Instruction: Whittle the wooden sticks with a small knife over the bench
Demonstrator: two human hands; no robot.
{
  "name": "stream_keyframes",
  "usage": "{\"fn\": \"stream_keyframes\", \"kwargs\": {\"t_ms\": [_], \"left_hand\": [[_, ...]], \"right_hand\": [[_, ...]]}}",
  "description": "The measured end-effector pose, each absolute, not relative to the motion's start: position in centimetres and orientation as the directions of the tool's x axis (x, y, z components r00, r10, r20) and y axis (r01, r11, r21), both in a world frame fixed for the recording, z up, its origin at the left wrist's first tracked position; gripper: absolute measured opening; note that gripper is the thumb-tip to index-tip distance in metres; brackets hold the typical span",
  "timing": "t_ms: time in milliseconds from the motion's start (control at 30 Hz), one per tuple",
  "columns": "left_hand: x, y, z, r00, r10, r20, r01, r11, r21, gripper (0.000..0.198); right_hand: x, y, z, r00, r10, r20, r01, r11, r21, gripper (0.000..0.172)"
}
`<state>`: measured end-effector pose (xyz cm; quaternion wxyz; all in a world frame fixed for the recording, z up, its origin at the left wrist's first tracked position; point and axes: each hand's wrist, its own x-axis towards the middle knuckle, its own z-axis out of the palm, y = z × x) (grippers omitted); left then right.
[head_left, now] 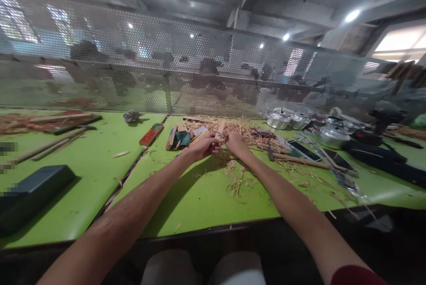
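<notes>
Both my arms reach forward over a green table (199, 201). My left hand (203, 145) and my right hand (235, 142) meet in the middle, fingers curled around a thin pale wooden stick (221, 132) held between them. The stick's ends are hard to make out. Right behind and under the hands lies a heap of wood shavings (253, 134), with more shavings (238, 183) scattered on the table in front.
A perforated metal screen (199, 72) closes the table's back; people sit beyond it. Metal pots (278, 120) and phones (303, 150) lie to the right, a hammer (293, 158) near my right hand. A red box (151, 134), wooden sticks (49, 145) and a dark block (33, 189) lie left.
</notes>
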<state>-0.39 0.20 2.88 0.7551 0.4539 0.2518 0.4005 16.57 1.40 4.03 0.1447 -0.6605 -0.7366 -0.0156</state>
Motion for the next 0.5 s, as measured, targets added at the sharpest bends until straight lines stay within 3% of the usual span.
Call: {"fn": "stream_keyframes", "kwargs": {"t_ms": [267,400,500], "left_hand": [[0.6,-0.3,2.9,0.554,0.83,-0.062,-0.368,0.311,0.876,0.04],[0.9,-0.4,2.6,0.554,0.828,-0.084,-0.369,0.335,0.867,0.038],[0.9,-0.5,2.7,0.559,0.823,-0.102,-0.35,0.345,0.871,0.035]], "right_hand": [[16.1,1.2,3.8,-0.131,0.944,0.303,0.99,0.14,-0.009,0.027],[16.2,1.5,3.6,-0.07,0.933,0.353,0.996,0.085,-0.027,0.028],[16.3,2.0,3.5,-0.035,0.925,0.379,0.99,0.084,-0.113,0.023]]}}
